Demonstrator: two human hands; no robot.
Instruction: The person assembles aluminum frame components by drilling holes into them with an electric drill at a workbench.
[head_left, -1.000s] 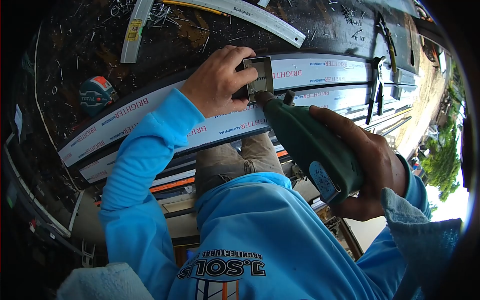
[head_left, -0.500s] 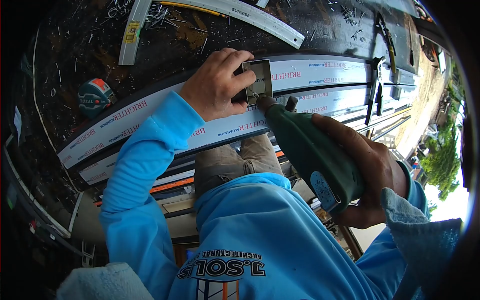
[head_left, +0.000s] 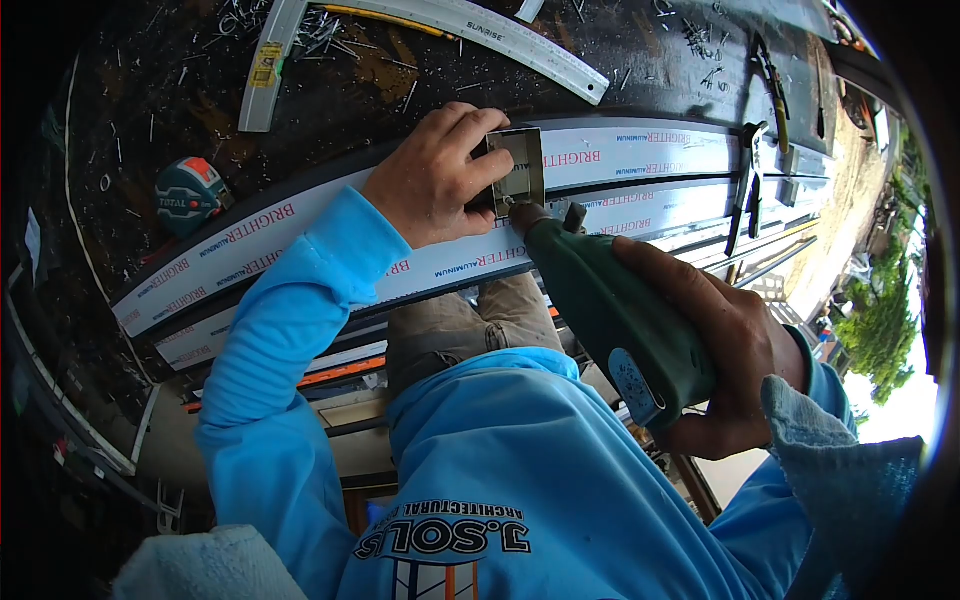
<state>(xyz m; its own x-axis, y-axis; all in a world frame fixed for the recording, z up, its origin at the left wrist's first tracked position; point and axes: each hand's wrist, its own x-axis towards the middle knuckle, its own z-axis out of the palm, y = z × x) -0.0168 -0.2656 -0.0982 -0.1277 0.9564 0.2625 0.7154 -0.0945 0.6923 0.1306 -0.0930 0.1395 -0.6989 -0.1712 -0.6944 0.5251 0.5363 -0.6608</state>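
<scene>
My left hand (head_left: 445, 172) is closed on a short rectangular metal tube piece (head_left: 536, 165), thumb inside its open frame and fingers along the far side. The piece rests on aluminium profiles (head_left: 330, 235) wrapped in "BRIGHTER ALUMINUM" film. My right hand (head_left: 730, 350) grips a dark green power drill (head_left: 610, 310), its body slanting from lower right to upper left. The drill's nose meets the near wall of the metal piece. Its bit tip is small and partly hidden there.
Beyond the profiles lie a metal square (head_left: 440, 20), a pencil (head_left: 385, 18) and scattered rivets (head_left: 310, 35). A tape measure (head_left: 190, 195) sits at left. Clamping pliers (head_left: 748, 185) lie across the profiles at right, with another hand tool (head_left: 773, 85) behind.
The metal piece and my left hand have shifted slightly toward me. The drill's rear end has moved a little left, while its nose stays at the piece.
</scene>
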